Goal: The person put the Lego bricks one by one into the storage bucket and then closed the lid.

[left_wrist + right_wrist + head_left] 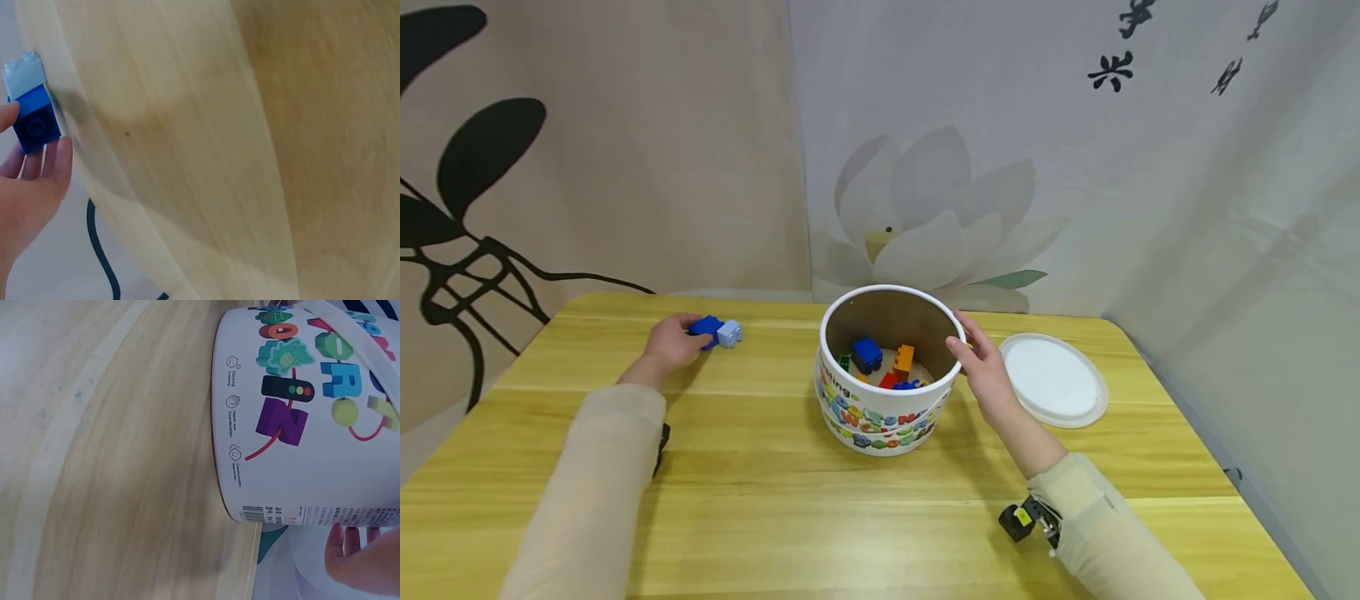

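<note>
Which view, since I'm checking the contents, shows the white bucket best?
Head view: it looks down into the open bucket at blocks inside. Right wrist shows its printed side, cut off; left wrist shows none.

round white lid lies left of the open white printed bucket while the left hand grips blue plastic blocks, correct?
Wrong side: the head view shows the round white lid lying right of the bucket; the left hand grips the blue blocks.

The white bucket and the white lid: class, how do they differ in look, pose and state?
The white bucket is deep and stands upright; the white lid is shallow and lies flat. The white bucket carries colourful print; the white lid's visible face is plain. The white bucket holds toy bricks; the white lid bears none. Both are round.
</note>
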A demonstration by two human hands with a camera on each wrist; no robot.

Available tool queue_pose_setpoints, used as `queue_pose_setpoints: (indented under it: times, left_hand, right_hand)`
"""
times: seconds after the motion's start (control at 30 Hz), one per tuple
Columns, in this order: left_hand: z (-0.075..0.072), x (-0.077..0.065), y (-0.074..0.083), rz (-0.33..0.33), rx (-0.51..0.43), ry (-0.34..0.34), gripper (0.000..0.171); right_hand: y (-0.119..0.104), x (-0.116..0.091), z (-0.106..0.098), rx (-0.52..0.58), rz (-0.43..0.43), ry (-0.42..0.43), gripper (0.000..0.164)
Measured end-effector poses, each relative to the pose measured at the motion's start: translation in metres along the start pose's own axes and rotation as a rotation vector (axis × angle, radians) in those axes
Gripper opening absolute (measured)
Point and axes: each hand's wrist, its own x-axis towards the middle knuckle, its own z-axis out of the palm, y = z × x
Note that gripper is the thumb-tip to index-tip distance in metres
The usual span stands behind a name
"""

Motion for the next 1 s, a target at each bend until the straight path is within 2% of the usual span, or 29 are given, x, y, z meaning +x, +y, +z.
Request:
queue_pose_setpoints:
  times: [0.37, 0.5, 0.73, 1.0]
  left_hand:
    - [-0.019, -0.009, -0.001, 0.040, -0.104, -0.025, 0.058]
    - [-0.028, -0.014, 0.006, 0.042, -0.145, -0.037, 0.060]
    - [-0.041, -0.023, 0.017, 0.027, -0.154, -0.050, 0.063]
    - [-0.053, -0.030, 0.031, 0.049, -0.169, -0.009, 0.063]
  right_hand:
    - [-0.001, -0.001, 0.002, 0.012, 0.009, 0.006, 0.049]
    - [-0.002, -0.001, 0.002, 0.007, 0.012, 0.005, 0.049]
    - [-0.002, -0.002, 0.002, 0.004, 0.005, 0.004, 0.049]
    - [0.000, -0.003, 0.003, 0.004, 0.004, 0.012, 0.049]
